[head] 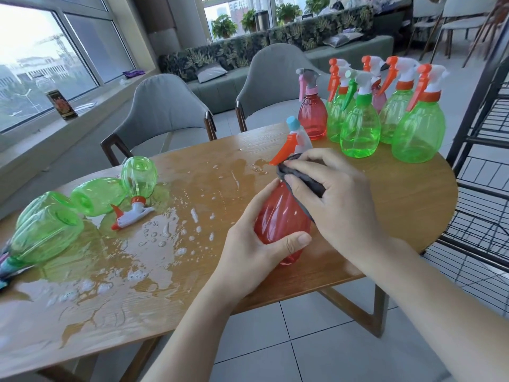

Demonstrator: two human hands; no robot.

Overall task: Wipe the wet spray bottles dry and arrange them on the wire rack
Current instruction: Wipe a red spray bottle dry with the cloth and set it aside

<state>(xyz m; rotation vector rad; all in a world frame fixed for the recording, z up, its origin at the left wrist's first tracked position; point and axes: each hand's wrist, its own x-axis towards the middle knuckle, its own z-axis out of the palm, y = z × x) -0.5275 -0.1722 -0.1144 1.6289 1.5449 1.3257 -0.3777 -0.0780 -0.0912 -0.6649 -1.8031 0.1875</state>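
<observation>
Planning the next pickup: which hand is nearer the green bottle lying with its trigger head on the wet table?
Left. The left hand grips the red bottle on the green bottle's side; the right hand is farther right.

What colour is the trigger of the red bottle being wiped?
Orange, on the red bottle; head view shows it.

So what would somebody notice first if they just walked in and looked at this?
Probably the red spray bottle in the middle, held by the left hand while the right hand rubs it with a dark cloth. Next, the bright row of upright bottles at the table's far right, and the green bottles lying tipped over on the left by a big puddle.
</observation>
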